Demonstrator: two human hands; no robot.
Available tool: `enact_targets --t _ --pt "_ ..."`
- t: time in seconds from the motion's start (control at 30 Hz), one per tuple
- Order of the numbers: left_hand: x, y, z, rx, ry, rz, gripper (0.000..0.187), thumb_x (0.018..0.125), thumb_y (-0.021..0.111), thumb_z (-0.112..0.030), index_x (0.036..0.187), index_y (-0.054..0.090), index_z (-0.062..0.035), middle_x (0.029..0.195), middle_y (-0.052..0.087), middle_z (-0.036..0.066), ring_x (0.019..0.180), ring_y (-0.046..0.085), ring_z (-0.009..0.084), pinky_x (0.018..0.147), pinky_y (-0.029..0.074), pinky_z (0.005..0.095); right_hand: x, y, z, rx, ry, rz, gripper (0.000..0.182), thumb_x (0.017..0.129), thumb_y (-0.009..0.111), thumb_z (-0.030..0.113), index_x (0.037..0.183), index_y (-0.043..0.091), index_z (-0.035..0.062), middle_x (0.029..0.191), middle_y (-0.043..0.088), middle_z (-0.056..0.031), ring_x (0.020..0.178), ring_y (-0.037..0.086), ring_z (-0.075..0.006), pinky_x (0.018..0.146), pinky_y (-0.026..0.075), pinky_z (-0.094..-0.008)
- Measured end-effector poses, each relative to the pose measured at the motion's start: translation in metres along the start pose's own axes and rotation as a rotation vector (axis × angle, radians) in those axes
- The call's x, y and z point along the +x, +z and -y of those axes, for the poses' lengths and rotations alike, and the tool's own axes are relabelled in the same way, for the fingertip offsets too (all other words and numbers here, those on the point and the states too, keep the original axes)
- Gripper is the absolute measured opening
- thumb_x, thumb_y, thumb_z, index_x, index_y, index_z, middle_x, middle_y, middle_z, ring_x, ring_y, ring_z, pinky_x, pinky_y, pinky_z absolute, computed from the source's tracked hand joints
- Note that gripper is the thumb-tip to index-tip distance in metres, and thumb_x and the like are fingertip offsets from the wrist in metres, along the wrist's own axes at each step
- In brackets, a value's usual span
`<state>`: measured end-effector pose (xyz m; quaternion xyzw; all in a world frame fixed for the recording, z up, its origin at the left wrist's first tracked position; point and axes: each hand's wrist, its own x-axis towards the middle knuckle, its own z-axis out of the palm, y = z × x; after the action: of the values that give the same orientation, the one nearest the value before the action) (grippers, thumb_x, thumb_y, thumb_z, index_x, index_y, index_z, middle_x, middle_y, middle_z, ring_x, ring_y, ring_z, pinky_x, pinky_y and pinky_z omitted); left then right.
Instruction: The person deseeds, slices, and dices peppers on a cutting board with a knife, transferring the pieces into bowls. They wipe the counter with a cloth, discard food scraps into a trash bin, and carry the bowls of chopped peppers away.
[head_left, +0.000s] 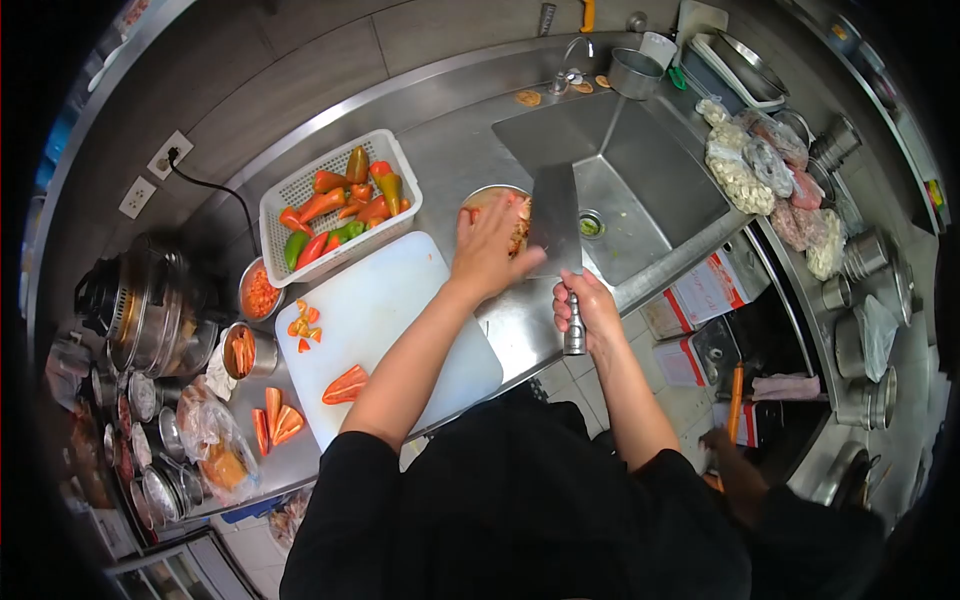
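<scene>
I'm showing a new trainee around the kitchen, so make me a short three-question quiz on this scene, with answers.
1. Which hand holds the cleaver? A, left; B, right; C, neither.
2. True or false: the peppers in the white basket are all green.
3. What lies cut on the white cutting board?

Key:
1. B, the right hand.
2. False; red and orange ones show too.
3. Orange-red pepper pieces.
</scene>
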<state>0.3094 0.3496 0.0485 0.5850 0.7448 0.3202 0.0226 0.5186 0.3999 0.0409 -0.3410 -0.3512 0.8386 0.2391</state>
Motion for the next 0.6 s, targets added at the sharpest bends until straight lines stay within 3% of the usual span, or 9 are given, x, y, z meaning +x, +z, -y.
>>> enact_targets --t 0.07,0.1,0.17,0.2,0.27,0.3,0.37,0.5,0.6 --pt "-0.005 0.032 0.044 0.339 -0.220 -0.148 0.071 0.091 0.068 -0.025 0.154 0.038 -0.0100 0.159 0.038 0.021 0.148 0.035 0.0362 0.120 0.028 0.0525 0.001 0.007 0.002 -0.057 -0.019 -0.038 0.019 0.101 0.062 0.019 0.096 0.046 0.0091 0.074 0.055 -0.0040 0.051 0.051 -0.0120 0.038 0.043 -0.0306" --pt "-0.002 0.023 0.056 0.338 -0.220 -0.151 0.071 0.091 0.068 -0.025 0.154 0.038 -0.0100 0.159 0.038 0.021 0.148 0.035 0.0362 0.120 0.028 0.0525 0.002 0.006 0.003 -0.059 -0.021 -0.037 0.019 0.101 0.062 0.019 0.096 0.046 0.0091 0.074 0.055 -0.0040 0.051 0.051 -0.0120 0.038 0.043 -0.0306" --pt "0.002 0.006 0.070 0.156 -0.242 -0.337 0.066 0.093 0.068 -0.024 0.152 0.042 -0.0083 0.158 0.038 0.021 0.147 0.036 0.0374 0.120 0.029 0.0511 0.002 0.001 0.004 -0.561 -0.061 -0.045 0.017 0.098 0.064 0.016 0.108 0.058 0.0041 0.077 0.059 -0.0084 0.057 0.059 -0.0178 0.047 0.050 -0.0349" --pt "0.003 -0.006 0.068 0.157 -0.241 -0.335 0.066 0.093 0.068 -0.024 0.152 0.042 -0.0083 0.158 0.038 0.021 0.147 0.036 0.0374 0.120 0.029 0.0511 0.002 -0.004 -0.001 -0.559 -0.060 -0.046 0.017 0.098 0.064 0.016 0.108 0.058 0.0041 0.077 0.059 -0.0084 0.057 0.059 -0.0178 0.047 0.050 -0.0349" --pt "0.007 -0.039 0.054 0.047 -0.127 -0.419 0.064 0.094 0.067 -0.026 0.151 0.044 -0.0068 0.159 0.038 0.021 0.145 0.038 0.0386 0.120 0.030 0.0497 0.004 -0.012 -0.017 -1.266 -0.920 -0.090 0.037 0.092 0.066 0.012 0.128 0.064 0.0097 0.084 0.063 -0.0121 0.070 0.066 -0.0253 0.062 0.055 -0.0385" --pt "0.008 -0.050 0.048 0.048 -0.122 -0.418 0.064 0.094 0.067 -0.026 0.151 0.044 -0.0068 0.159 0.038 0.021 0.145 0.038 0.0386 0.120 0.030 0.0497 -0.002 -0.010 -0.014 -1.264 -0.921 -0.095 0.037 0.092 0.066 0.012 0.128 0.064 0.0097 0.084 0.063 -0.0121 0.070 0.066 -0.0253 0.062 0.055 -0.0385" --pt "0.010 -0.064 0.038 0.017 -0.052 -0.333 0.066 0.095 0.067 -0.030 0.151 0.043 -0.0062 0.159 0.038 0.021 0.144 0.039 0.0398 0.120 0.029 0.0511 -0.015 -0.002 -0.002 -1.475 -0.759 0.007 0.058 0.086 0.068 0.009 0.141 0.061 0.0242 0.087 0.063 -0.0106 0.080 0.067 -0.0265 0.075 0.056 -0.0391" --pt "0.009 -0.058 0.029 0.069 0.059 -0.175 0.072 0.093 0.069 -0.040 0.151 0.044 -0.0073 0.161 0.035 0.020 0.148 0.035 0.0377 0.122 0.025 0.0535 -0.018 0.000 0.003 -1.588 -0.816 0.049 0.054 0.085 0.069 0.007 0.135 0.066 0.0264 0.089 0.065 -0.0074 0.079 0.067 -0.0279 0.073 0.056 -0.0401" --pt "0.005 -0.045 0.009 0.130 0.170 0.162 0.087 0.084 0.076 -0.052 0.152 0.043 -0.0106 0.165 0.029 0.020 0.153 0.026 0.0352 0.123 0.018 0.0600 -0.022 -0.001 0.005 -1.644 -0.797 0.071 0.053 0.083 0.071 0.007 0.131 0.068 0.0266 0.088 0.064 -0.0058 0.080 0.067 -0.0267 0.072 0.056 -0.0402"
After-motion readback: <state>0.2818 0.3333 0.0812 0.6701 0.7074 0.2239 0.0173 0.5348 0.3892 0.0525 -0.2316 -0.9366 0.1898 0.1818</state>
